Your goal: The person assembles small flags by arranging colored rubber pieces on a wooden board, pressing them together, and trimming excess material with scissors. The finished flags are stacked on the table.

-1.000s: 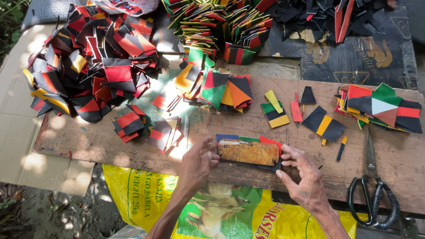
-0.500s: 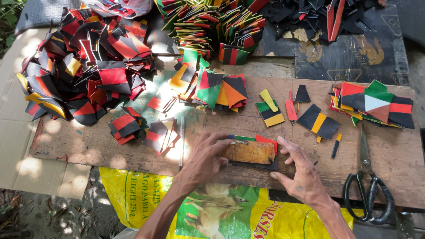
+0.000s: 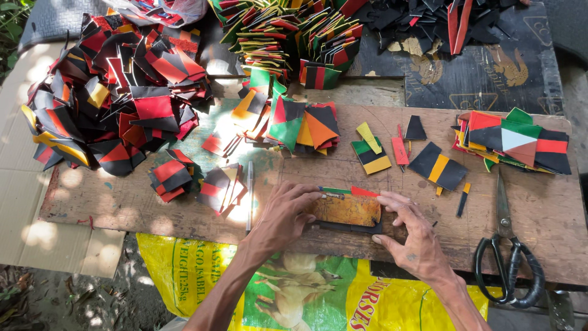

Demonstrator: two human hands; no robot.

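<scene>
Two hands pinning one small orange-brown block (image 3: 346, 209) down on the wooden board (image 3: 122, 202).

The block lies flat near the board's front edge, long axis running left to right, squarely between both hands and about equally close to each. Left hand (image 3: 283, 216) presses on its left end with fingers spread flat, not curled around anything; right hand (image 3: 411, 233) has fingertips along the top right edge and the thumb braced at the lower right corner, so it's more a pinch-and-hold than a grip. Thin green and red strips (image 3: 349, 191) peek out just behind the block. Scissors (image 3: 508, 257) sit well off to the right, untouched.
</scene>
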